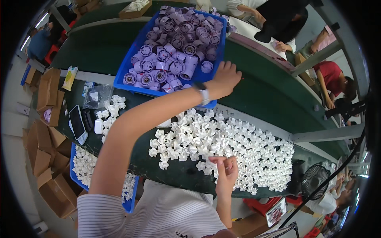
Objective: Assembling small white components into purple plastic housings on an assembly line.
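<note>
My left hand (225, 81), with a watch on its wrist, reaches across to the right edge of a large blue bin (124, 76). Its fingers are bent but apart, and no held thing shows; whether they press on the rim is hard to see. Heaped in the bin are many pale purple, drum-shaped plastic parts (160, 75) with round spoked ends. Lower down, my right hand (227, 164) hovers over the front of a wide spread of small white plastic pieces (238, 146). Its fingers are curled in toward the thumb; anything between them is too small to make out.
On the green table's left lie a phone (77, 119), a white earbud case (99, 126) and a clear plastic bag (98, 96). A blue tray (129, 205) of white pieces stands below the edge. Cardboard boxes (47, 158) stack at left, a black fan (315, 180) stands right. Co-workers sit opposite.
</note>
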Action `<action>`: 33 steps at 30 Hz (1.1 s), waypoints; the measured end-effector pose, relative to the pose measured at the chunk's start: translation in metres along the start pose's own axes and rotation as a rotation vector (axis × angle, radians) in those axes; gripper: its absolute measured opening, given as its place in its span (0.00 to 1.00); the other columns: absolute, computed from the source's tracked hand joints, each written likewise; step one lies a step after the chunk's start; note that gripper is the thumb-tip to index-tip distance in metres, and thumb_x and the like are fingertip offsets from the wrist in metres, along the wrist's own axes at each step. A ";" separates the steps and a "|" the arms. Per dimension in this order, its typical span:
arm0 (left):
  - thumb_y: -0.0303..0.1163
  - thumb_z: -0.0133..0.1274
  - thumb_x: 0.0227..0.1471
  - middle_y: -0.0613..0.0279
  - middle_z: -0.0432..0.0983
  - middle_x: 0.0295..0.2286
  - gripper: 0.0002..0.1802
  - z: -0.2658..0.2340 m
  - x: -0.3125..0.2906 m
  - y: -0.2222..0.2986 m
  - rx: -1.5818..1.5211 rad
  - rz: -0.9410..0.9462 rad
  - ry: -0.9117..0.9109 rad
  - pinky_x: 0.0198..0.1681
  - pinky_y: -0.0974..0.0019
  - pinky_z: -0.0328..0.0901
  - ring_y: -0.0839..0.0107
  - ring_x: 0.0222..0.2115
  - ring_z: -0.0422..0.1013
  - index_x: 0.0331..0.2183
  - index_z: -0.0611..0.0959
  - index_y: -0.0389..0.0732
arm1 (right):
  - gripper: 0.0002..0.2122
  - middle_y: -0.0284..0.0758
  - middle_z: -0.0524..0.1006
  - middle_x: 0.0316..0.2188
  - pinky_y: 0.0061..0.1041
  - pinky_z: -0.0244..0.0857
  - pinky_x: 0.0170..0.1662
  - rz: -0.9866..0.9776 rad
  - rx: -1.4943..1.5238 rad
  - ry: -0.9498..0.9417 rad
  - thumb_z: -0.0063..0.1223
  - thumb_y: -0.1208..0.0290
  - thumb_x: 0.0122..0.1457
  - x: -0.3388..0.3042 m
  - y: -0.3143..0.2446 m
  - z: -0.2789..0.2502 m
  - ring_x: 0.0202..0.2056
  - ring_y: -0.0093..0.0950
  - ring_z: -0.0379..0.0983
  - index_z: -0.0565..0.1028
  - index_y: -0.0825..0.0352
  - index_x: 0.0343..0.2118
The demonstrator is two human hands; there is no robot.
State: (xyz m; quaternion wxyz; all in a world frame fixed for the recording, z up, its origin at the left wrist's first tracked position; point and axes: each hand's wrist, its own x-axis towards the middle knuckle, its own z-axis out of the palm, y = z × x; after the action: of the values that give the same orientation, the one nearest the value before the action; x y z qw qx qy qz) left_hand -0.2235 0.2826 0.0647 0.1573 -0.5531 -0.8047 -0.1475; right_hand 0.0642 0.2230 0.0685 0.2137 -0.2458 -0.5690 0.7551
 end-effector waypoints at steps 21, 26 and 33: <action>0.28 0.53 0.42 0.38 0.63 0.43 0.26 0.040 -0.007 -0.078 -0.009 -0.277 -0.426 0.45 0.47 0.61 0.42 0.44 0.63 0.46 0.68 0.37 | 0.15 0.33 0.65 0.16 0.17 0.52 0.24 0.066 0.019 -0.022 0.30 0.58 0.64 0.010 0.004 -0.015 0.19 0.19 0.58 0.56 0.62 0.23; 0.28 0.56 0.42 0.40 0.65 0.40 0.28 0.019 -0.027 -0.082 -0.222 -0.110 -0.314 0.42 0.52 0.63 0.43 0.39 0.66 0.47 0.65 0.39 | 0.16 0.34 0.65 0.16 0.17 0.52 0.24 0.075 -0.047 -0.110 0.30 0.57 0.64 0.009 -0.001 -0.011 0.19 0.19 0.58 0.56 0.62 0.23; 0.35 0.56 0.45 0.46 0.69 0.34 0.25 -0.046 -0.051 -0.066 -0.349 -0.114 0.228 0.32 0.57 0.66 0.51 0.31 0.70 0.44 0.67 0.35 | 0.14 0.31 0.70 0.17 0.16 0.56 0.27 0.123 -0.077 -0.135 0.35 0.66 0.65 0.011 -0.010 -0.007 0.20 0.17 0.62 0.67 0.68 0.25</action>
State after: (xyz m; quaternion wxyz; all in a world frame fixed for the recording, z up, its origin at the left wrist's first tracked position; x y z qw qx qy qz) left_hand -0.2640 0.1982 0.0809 0.1407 -0.5053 -0.7739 -0.3550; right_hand 0.0607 0.2375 0.0752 0.1184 -0.2368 -0.5947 0.7591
